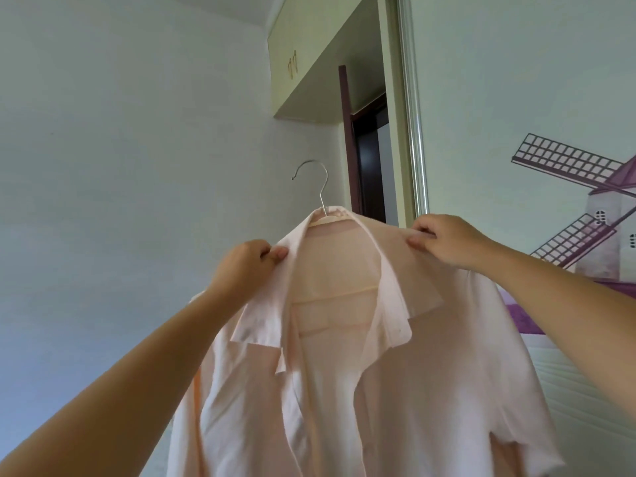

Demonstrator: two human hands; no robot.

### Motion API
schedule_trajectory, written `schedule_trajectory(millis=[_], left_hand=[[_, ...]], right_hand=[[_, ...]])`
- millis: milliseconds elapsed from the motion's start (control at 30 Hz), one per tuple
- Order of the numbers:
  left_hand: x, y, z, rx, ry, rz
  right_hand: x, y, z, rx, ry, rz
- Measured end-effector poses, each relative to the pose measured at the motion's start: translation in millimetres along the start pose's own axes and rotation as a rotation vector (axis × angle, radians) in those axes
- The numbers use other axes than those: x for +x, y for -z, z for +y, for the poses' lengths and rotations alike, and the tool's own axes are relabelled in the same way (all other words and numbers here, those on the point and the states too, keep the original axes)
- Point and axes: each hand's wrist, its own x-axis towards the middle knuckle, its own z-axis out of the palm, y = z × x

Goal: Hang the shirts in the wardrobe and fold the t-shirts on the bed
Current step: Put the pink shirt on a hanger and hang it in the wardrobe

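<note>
A pale pink collared shirt is held up in front of me on a hanger whose metal hook sticks up above the collar. The shirt front hangs open, and the hanger's bar shows faintly through the cloth. My left hand pinches the left shoulder beside the collar. My right hand pinches the right shoulder at about the same height. The shirt's lower part runs out of view at the bottom.
A sliding wardrobe door with a windmill picture and a metal edge strip fills the right. An overhead cupboard sits above a dark doorway in the middle. A plain wall covers the left.
</note>
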Motion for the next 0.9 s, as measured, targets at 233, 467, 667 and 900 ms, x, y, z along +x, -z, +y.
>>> schedule_trajectory(millis=[233,467,667,900], left_hand=[[15,-40,28,-0.106,-0.021,0.076],[49,-124,42,-0.174,-0.002,-0.032],[107,-162,85,0.048,-0.179,0.133],[176,-119,171,0.439,-0.197,-0.106]], right_hand=[[-4,0,25,-0.118,0.012,-0.026],[30,-19,98,-0.006,-0.066,-0.032],[83,-6,150,-0.003,-0.107,-0.050],[151,82,149,-0.041,-0.101,-0.023]])
